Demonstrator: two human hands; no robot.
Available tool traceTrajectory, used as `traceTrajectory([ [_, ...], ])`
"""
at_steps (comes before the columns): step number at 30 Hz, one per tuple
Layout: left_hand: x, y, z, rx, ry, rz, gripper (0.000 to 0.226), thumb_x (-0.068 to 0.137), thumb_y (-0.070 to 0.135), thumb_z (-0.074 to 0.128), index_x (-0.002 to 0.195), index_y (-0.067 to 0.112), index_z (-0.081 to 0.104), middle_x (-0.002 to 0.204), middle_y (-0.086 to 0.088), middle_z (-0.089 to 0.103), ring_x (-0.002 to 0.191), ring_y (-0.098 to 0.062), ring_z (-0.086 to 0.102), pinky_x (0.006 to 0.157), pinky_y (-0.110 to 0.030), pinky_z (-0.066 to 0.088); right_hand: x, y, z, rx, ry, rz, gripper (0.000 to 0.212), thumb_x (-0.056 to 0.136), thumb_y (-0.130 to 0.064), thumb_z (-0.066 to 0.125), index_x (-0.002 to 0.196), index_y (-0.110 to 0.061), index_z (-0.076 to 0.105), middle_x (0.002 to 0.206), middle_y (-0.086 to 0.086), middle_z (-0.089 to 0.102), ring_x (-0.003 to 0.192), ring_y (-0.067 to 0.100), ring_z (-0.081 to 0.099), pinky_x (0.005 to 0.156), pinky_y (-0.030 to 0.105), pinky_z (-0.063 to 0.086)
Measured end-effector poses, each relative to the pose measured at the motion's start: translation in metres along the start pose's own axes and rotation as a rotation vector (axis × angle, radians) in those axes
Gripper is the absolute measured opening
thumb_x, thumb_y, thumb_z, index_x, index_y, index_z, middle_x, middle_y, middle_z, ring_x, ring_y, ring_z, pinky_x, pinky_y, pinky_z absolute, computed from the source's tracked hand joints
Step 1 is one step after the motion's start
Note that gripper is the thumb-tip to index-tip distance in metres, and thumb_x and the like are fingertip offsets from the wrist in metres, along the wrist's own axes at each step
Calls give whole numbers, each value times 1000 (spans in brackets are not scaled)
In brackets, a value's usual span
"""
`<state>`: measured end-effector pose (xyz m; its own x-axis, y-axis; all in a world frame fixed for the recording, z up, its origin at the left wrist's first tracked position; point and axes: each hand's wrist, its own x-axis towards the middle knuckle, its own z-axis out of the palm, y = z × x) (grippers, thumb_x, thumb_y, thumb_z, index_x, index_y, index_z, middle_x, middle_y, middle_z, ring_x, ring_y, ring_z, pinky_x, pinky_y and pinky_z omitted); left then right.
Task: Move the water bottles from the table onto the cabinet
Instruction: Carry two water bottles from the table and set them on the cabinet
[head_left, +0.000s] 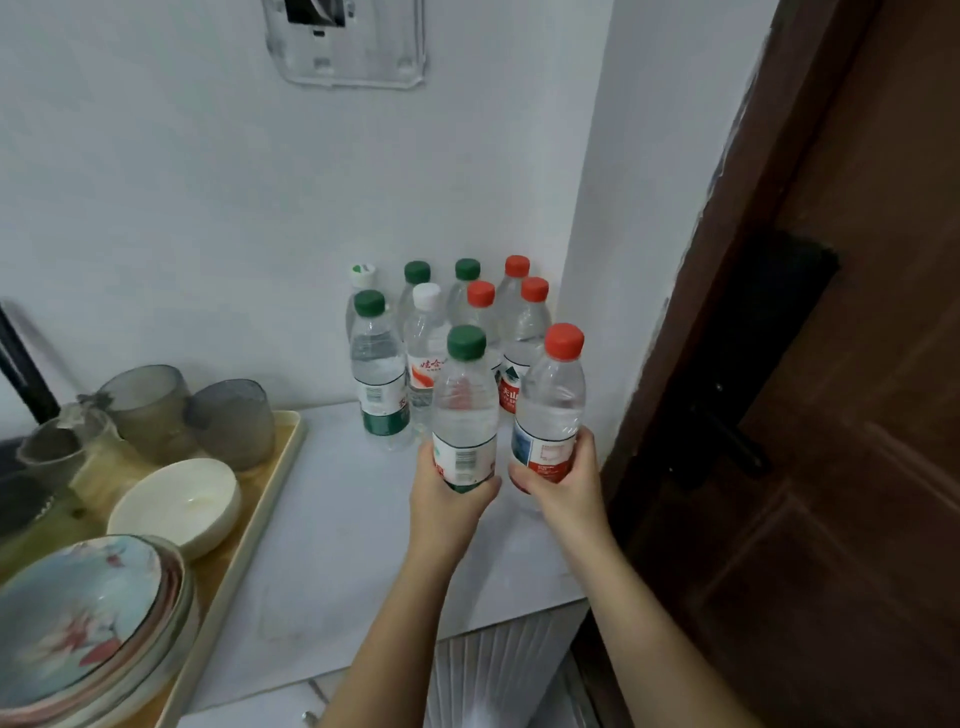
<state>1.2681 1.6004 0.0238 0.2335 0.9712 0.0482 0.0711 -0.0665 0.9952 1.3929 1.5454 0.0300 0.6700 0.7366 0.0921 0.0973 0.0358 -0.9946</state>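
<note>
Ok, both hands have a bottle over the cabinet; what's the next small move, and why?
Probably lower both straight down onto the bare cabinet top, just in front of the standing bottles, then release. The left hand grips the green-capped bottle and the right hand the red-capped bottle, both upright; the hands cover their bases, so whether they already rest there is unclear.

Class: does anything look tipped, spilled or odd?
Nothing stands out. The standing bottles are upright and capped, the cabinet top looks dry, and the left hand and right hand hold a green-capped bottle and red-capped bottle upright.
</note>
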Motion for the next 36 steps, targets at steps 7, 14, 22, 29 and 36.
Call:
traceTrajectory([
  [7,12,-22,15,12,79,-28,55,65,12,79,109,24,47,99,8,64,87,-6,62,73,-26,51,30,29,-3,-73,-48,-5,64,67,2,85,112,-26,49,107,-8,65,94,1,66,79,23,53],
  [14,30,-22,21,56,44,21,56,71,5,80,107,32,47,103,15,63,90,5,61,73,-11,49,47,39,-6,-62,-148,-15,64,69,0,84,112,-31,48,110,-10,66,96,-1,66,83,27,55],
  [22,30,-27,0,273,-67,53,63,72,10,82,123,28,51,113,21,60,102,7,57,81,-3,42,47,56,-19,-56,-230,45,67,67,-26,86,125,-30,53,123,-7,67,115,12,64,100,43,51],
  [29,48,-19,20,322,-22,66,55,71,9,82,119,13,57,106,8,65,94,-7,60,71,1,39,68,51,-14,-99,-241,50,49,76,-12,82,111,-34,56,117,-8,67,110,9,65,101,40,50],
  [36,60,-19,34,314,3,48,62,71,8,83,126,11,55,117,0,67,103,-12,62,77,-5,41,86,47,-18,-109,-321,82,50,78,-6,79,113,-30,54,116,-9,66,106,2,65,94,25,50],
])
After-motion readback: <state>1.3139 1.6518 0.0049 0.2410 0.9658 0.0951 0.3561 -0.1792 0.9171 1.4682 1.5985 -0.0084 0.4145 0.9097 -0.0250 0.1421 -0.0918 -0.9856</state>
